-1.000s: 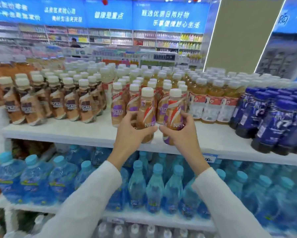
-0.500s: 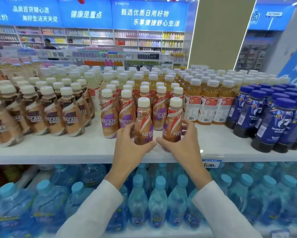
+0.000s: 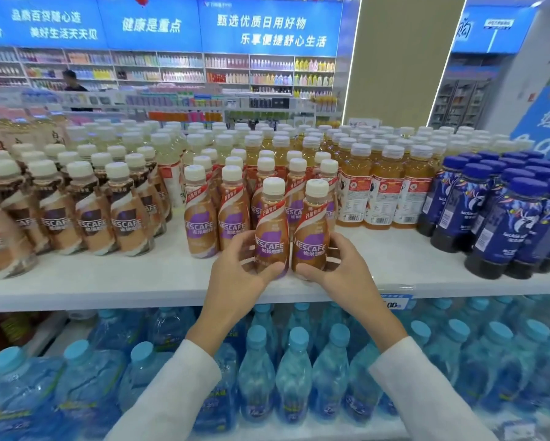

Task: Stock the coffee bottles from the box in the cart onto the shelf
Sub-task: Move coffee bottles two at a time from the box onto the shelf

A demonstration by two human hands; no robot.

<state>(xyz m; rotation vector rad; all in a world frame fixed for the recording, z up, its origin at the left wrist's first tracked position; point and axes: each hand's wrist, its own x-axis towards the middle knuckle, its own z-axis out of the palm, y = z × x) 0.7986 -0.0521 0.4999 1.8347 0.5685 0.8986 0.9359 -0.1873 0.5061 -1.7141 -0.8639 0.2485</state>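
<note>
The left sleeve (image 3: pixel 171 396) and the right sleeve (image 3: pixel 426 399) are long, plain white and of smooth, soft-looking cloth. Each is loose round the arm and ends in a straight cuff a little short of the wrist, below the front edge of the shelf (image 3: pixel 108 281). Above the cuffs, toward the shelf, the forearms, the left grip (image 3: pixel 235 278) and the right grip (image 3: pixel 343 275) are bare.

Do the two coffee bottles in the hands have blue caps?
No, the left coffee bottle held by the left hand and the right coffee bottle held by the right hand both have white caps.
</note>
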